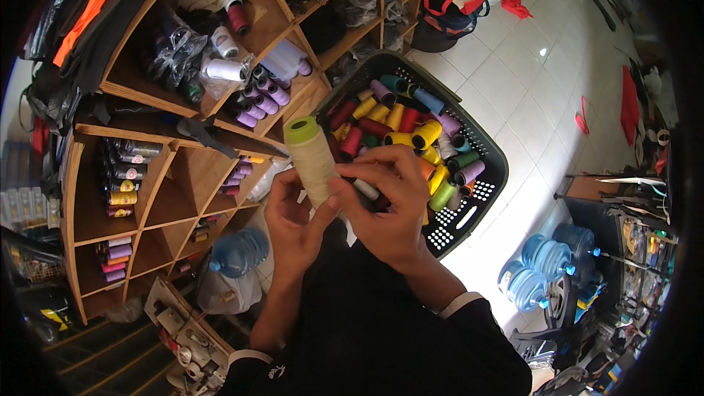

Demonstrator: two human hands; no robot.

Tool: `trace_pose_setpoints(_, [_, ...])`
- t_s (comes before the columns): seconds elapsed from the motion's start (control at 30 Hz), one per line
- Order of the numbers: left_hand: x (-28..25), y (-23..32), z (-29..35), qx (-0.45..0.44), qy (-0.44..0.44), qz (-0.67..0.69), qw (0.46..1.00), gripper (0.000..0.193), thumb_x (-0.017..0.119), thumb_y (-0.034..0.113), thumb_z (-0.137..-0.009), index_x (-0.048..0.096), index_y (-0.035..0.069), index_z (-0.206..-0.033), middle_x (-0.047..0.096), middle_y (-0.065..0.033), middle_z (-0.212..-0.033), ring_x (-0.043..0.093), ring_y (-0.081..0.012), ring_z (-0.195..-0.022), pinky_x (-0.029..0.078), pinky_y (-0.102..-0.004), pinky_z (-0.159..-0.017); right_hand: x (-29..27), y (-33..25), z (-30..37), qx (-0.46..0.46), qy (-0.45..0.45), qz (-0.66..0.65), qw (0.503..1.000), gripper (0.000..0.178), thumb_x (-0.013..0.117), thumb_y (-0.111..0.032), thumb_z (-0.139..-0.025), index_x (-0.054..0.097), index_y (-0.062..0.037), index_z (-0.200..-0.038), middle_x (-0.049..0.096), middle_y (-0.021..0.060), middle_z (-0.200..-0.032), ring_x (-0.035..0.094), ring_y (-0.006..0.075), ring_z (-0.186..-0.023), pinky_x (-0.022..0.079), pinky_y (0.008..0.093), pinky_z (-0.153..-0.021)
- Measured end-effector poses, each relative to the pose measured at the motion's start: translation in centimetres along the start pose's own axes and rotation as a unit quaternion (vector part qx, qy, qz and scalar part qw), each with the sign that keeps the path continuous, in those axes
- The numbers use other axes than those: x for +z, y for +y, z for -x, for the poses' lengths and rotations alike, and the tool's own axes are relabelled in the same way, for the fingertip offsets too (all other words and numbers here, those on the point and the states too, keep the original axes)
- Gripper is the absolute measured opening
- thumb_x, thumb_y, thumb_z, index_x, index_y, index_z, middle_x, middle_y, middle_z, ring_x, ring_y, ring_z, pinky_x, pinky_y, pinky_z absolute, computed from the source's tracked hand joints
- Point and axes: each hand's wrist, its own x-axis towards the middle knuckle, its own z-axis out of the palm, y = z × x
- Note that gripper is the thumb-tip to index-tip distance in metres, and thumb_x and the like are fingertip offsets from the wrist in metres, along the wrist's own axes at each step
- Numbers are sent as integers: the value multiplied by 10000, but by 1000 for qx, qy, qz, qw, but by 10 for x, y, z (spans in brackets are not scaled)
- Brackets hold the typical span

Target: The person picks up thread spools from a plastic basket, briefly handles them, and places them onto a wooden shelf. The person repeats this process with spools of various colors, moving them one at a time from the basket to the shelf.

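Note:
A cream spool of thread (311, 158) with a lime-green top rim is held up in front of me, tilted slightly to the left. My left hand (293, 209) grips it near its lower end, fingers curled round it. From the other side my right hand (385, 209) pinches the same spool with thumb and fingers. Just beyond my hands stands a black plastic basket (488, 169) heaped with thread spools in yellow, red, purple, green and blue. A yellow spool (427, 134) lies near the top of the heap. My hands hide part of the basket's near side.
Wooden shelving (172, 191) on the left holds purple spools (268, 95) and other thread in compartments. A blue water bottle (240, 253) stands below it. More water bottles (546, 253) are at the right on the tiled floor (528, 103). A bag (451, 15) sits at the back.

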Motion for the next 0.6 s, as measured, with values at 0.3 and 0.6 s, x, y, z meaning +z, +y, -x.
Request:
trace_pose_setpoints(0.3, [8,1,0,76,38,-72,994,501,754,-78,-694,477,13,-1101,524,-82,-1065,546,-168,-1027,455,-337,-919,6,2,1,-14,0,23,1000,149,742,-19,-712,693,-41,-851,522,71,-909,539,170,-814,443,268,-678])
trace_pose_setpoints(0.6, [4,-1,0,50,36,-62,996,479,760,-42,-716,475,1,-1099,540,-82,-1043,555,-160,-987,462,-312,-892,-3,18,-3,58,-67,-117,989,87,581,-29,-823,516,-11,-877,486,106,-927,508,232,-884,412,307,-777])
